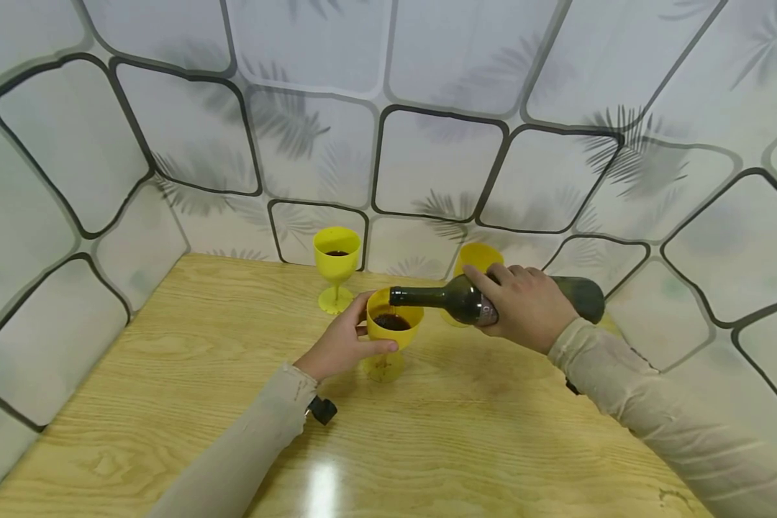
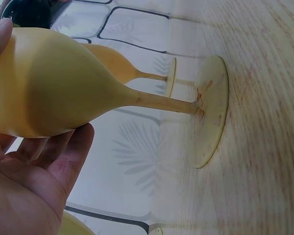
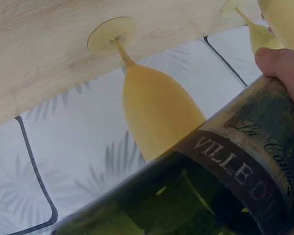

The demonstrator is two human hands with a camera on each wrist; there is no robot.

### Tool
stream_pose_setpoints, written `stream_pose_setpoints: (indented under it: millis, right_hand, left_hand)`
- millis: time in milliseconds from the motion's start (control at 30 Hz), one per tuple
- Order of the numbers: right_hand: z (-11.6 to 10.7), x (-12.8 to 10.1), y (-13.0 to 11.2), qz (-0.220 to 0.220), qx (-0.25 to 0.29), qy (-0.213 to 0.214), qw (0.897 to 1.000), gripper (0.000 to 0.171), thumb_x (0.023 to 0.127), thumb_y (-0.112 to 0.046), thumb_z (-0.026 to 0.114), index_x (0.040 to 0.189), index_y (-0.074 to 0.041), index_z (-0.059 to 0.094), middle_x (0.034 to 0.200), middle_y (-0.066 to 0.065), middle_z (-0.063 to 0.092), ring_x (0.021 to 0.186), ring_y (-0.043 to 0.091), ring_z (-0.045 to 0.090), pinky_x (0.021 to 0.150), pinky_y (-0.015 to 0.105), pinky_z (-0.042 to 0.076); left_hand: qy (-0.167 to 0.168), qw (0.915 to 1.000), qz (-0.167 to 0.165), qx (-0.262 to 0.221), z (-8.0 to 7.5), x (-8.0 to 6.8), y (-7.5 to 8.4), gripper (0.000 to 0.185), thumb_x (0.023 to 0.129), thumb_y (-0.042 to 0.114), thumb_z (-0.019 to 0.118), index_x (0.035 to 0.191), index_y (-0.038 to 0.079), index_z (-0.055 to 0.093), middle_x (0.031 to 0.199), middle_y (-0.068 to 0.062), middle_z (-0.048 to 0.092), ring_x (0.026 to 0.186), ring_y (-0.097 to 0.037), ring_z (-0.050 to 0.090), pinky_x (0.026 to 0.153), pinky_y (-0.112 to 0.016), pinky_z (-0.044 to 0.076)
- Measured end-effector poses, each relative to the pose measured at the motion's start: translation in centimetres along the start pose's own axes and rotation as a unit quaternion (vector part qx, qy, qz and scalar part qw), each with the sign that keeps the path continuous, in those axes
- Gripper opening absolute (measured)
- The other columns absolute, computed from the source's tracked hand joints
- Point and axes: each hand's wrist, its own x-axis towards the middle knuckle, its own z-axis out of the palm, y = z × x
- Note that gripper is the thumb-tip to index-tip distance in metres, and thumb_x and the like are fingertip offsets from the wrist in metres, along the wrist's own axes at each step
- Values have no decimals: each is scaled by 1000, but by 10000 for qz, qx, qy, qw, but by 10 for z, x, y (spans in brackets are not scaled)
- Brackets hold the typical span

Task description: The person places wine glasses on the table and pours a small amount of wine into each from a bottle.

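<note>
Bottle [image 1: 466,298] tilted, goblet [image 1: 393,327] holding dark liquid

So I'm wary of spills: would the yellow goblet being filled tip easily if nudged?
Probably. The goblet has a wide bowl on a thin stem, so it looks top-heavy, more so with dark liquid inside. Its flat foot helps somewhat. The left hand gripping the bowl suggests it needs steadying.

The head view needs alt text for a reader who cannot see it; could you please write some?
A right hand tips a dark bottle over a yellow goblet of dark liquid, which the left hand holds on a wooden table. Two more yellow goblets stand behind, by a tile-patterned wall.
</note>
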Motion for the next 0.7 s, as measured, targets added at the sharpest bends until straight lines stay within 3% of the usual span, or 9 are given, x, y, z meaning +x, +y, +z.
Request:
stream_pose_setpoints:
  millis: [433,700]
  right_hand:
    - [1,-2,1,-88,-19,93,9999,81,69,-40,92,136,-12,55,95,17,63,67,34,62,57,49,57]
    - [-2,2,3,-165,-142,104,9997,86,66,-44,94,136,-12,56,94,18,63,65,35,62,58,50,58]
  left_hand:
    - [6,9999,-132,64,-1,0,0,83,86,33,87,153,27,40,145,0,52,133,-23,54,112,-47,46]
    - [-25,10000,-73,29,-1,-1,1,82,86,33,87,153,27,39,146,0,51,134,-23,54,112,-47,46]
